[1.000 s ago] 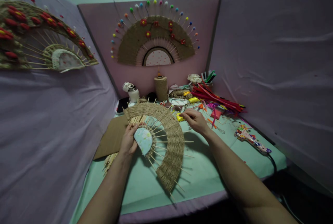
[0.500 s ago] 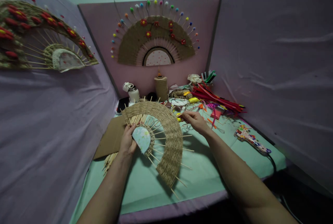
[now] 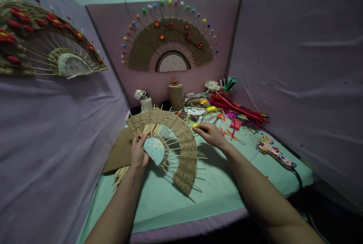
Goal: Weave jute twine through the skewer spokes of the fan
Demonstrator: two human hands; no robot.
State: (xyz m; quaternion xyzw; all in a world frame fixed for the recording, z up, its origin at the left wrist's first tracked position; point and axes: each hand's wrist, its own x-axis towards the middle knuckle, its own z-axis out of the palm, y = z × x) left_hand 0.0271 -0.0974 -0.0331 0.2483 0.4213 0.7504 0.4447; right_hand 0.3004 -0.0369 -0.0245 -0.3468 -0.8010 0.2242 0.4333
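Observation:
My left hand (image 3: pixel 139 152) grips a half-round woven fan (image 3: pixel 187 142) by its inner end, thumb beside the pale blue floral half-disc (image 3: pixel 154 151). The fan has a wide band of twisted tan cord woven over thin wooden sticks, whose tips poke out past the outer edge. It is held tilted above the table. At the band's right outer edge, my right hand (image 3: pixel 210 133) is closed in a pinch close to the stick tips. Whatever lies between its fingertips is too small or hidden to make out.
Behind stand a cord spool (image 3: pixel 176 96) and a white bottle (image 3: pixel 146 102). Red pipe cleaners (image 3: pixel 239 108) lie at back right, a patterned glue gun (image 3: pixel 275 155) at right. Cardboard (image 3: pixel 120 151) lies over wooden sticks (image 3: pixel 120 178) at left. Decorated fans (image 3: pixel 141 44) hang on the walls.
The fan has turned slightly counterclockwise, its left end shifting left and its lower tip rising. My right hand has moved slightly down along its outer edge, still pinched.

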